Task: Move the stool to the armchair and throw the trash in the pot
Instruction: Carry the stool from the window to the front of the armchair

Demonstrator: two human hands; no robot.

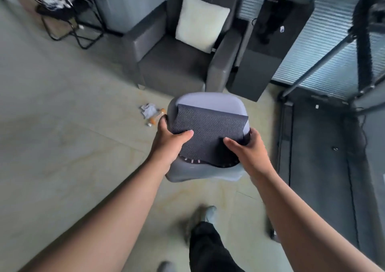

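Note:
I hold a grey plastic stool [208, 103] with a dark textured mat on its seat, lifted above the floor in the middle of the view. My left hand [169, 138] grips its left edge, thumb on the mat. My right hand [248, 146] grips the right edge the same way. A dark leather armchair [177, 63] with a white cushion [201, 22] stands straight ahead against the wall. Trash [152, 113], crumpled paper and an orange-capped bottle, lies on the floor just left of the stool. No pot is in view.
A black folding chair [64, 11] with cables on it stands at the back left. A tall black box [268, 48] sits right of the armchair. A treadmill [325, 142] fills the right side. My feet and a dark trouser leg [208, 248] show below.

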